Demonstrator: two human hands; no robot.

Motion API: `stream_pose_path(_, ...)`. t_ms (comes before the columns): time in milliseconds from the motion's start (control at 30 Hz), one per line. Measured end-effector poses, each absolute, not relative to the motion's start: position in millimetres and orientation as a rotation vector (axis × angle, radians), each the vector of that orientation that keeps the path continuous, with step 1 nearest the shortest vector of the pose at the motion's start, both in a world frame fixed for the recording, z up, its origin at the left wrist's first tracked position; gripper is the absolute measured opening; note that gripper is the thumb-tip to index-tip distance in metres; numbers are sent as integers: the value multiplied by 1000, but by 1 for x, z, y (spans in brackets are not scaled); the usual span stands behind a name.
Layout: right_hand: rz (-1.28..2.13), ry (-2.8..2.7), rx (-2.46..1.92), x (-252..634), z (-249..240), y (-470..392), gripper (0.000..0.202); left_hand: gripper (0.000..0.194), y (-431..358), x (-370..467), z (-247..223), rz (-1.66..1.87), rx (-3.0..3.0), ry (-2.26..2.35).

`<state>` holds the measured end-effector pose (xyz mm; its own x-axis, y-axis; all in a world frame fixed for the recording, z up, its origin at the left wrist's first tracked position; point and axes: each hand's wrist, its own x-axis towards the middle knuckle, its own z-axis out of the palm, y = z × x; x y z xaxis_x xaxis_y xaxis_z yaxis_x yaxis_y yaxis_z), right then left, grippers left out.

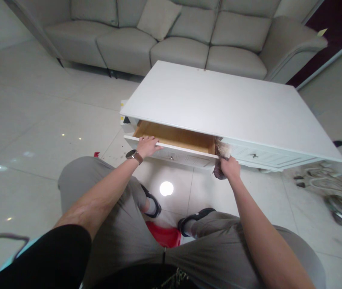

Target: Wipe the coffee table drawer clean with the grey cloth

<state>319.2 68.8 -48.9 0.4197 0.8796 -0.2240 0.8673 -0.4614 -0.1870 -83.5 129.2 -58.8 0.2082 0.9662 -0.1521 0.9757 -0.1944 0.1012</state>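
Note:
A drawer (189,157) with a white front and bare wooden inside stands pulled out of the white coffee table (225,100). My left hand (147,147), a watch at its wrist, grips the top edge of the drawer front near its left end, fingers over the edge. At the drawer's right end, my right hand (231,167) is closed around a crumpled rag (219,169), dark brownish below and pale above. The rag lies against the drawer's right corner, and part of it is hidden by my fingers. A small knob (171,157) sits mid-front.
A second drawer (264,154) to the right is closed. Behind the table stands a grey sofa (179,52) with a cushion (158,18). A red plastic object (164,235) lies between my feet. Wheels and tubing (333,188) stand at the right on the tiled floor (32,120).

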Motion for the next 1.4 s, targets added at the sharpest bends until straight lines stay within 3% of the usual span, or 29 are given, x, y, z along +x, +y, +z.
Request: stream_pose_path(1400,348,-1729,-2626,313,-44,66,41,60,130,-85,-62,-55,2311,1871)
